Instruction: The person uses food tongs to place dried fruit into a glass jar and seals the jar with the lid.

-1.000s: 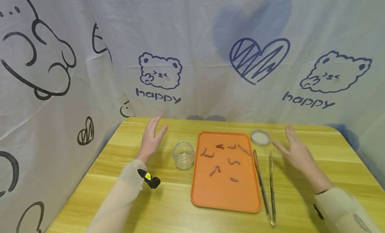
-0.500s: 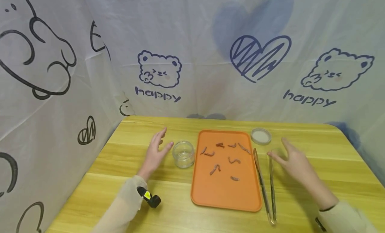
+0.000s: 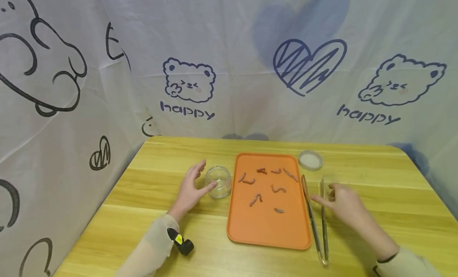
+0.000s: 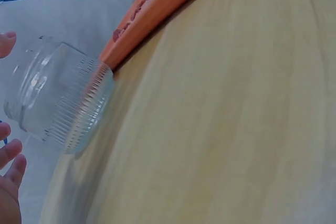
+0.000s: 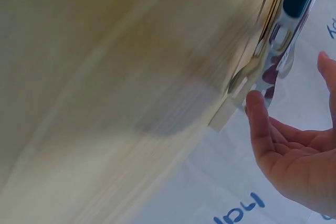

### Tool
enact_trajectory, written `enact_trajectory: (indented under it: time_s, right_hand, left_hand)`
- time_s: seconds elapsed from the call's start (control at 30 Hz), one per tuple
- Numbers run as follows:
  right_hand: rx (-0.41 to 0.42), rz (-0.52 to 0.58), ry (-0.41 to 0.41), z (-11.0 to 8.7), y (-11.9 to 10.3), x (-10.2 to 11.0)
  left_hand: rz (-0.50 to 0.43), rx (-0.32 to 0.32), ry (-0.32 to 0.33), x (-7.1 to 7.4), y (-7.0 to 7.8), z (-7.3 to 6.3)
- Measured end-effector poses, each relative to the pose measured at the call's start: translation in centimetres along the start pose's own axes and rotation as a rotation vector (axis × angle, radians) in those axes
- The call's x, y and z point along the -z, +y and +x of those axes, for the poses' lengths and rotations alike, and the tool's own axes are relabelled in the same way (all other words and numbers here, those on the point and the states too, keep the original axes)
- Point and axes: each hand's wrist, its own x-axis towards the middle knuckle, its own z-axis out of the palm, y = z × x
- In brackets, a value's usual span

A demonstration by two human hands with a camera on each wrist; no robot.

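My left hand (image 3: 189, 193) is beside a clear jar (image 3: 222, 190), thumb and fingers spread at its near left. In the left wrist view, gaps show between the fingers and the ribbed glass jar (image 4: 68, 98). The jar has no lid on. My right hand (image 3: 347, 205) hovers at the metal tongs (image 3: 325, 233), its thumb over their right arm and its fingers bent. In the right wrist view the right hand (image 5: 299, 161) has thumb and fingers apart near the tongs. An orange tray (image 3: 264, 233) between the hands bears several brown worm-like pieces (image 3: 278, 189).
A round clear lid (image 3: 310, 160) lies behind the tray's right corner. All stands on a wooden table (image 3: 171, 150). A white cloth (image 3: 236, 90) with blue drawings hangs behind it, another to the left.
My left hand has moved right and nearer, up to the jar. My right hand has come down and left to the tongs, its fingers bending. Jar, tray and tongs keep their places.
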Motion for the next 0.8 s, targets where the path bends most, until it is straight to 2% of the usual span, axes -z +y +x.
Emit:
enact_trajectory:
  time_s: [0.1, 0.23, 0.53, 0.8]
  right_hand:
    - [-0.024, 0.01, -0.064, -0.1, -0.3, -0.3]
    - [-0.038, 0.026, -0.103, -0.4, -0.8, -0.9]
    - [-0.054, 0.076, -0.101, -1.1, -1.3, -1.8]
    - [-0.05, 0.116, -0.108, -1.2, -1.5, -1.7]
  left_hand:
    - [-0.012, 0.019, -0.008, -0.3, -0.2, -0.2]
    - [-0.024, 0.034, -0.011, -0.7, -0.5, -0.3]
    - [-0.056, 0.091, -0.026, -1.4, -0.9, -0.7]
    - [-0.098, 0.122, -0.027, -1.9, -1.2, -0.9]
